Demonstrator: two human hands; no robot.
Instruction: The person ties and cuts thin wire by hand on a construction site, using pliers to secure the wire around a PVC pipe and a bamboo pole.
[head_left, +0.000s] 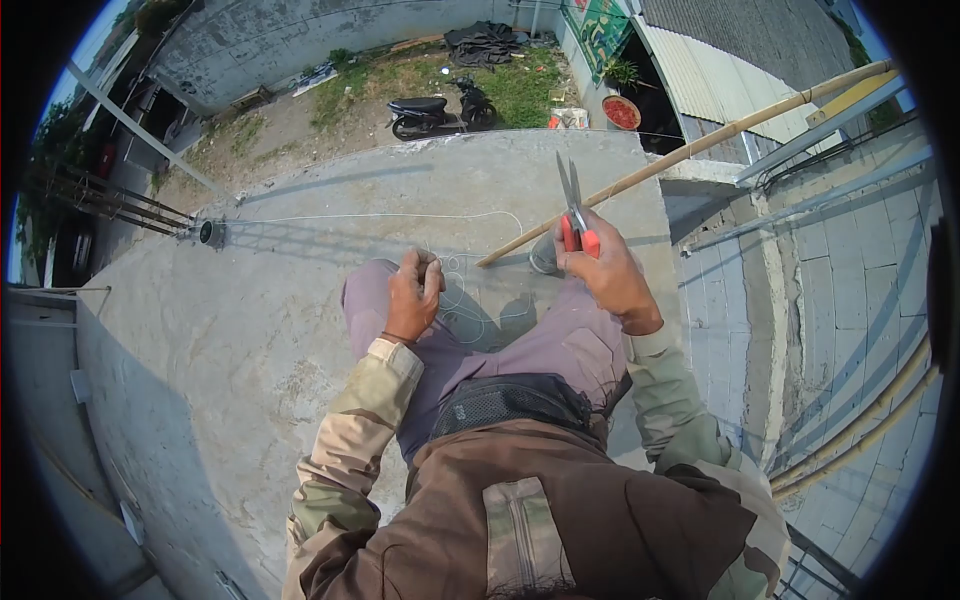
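My right hand (612,268) is wrapped around the red handles of a pair of scissors (572,190). Their blades point away from me and stand slightly apart. Over my left knee, my left hand (413,297) is closed in a pinch, with thin white string (465,318) at its fingertips. Loose loops of that string lie on the concrete between my legs. One strand runs across the floor to a dark round container (211,233) at the far left. Beside my right hand, a dark grey rounded object (545,253) is partly hidden.
A long bamboo pole (690,152) slopes from the floor ahead up to the right. Beyond the slab's edge, a motorbike (440,108) is parked on grass and dirt. A grey block wall (850,310) borders the right, and several dark rods (120,205) stick out at the left.
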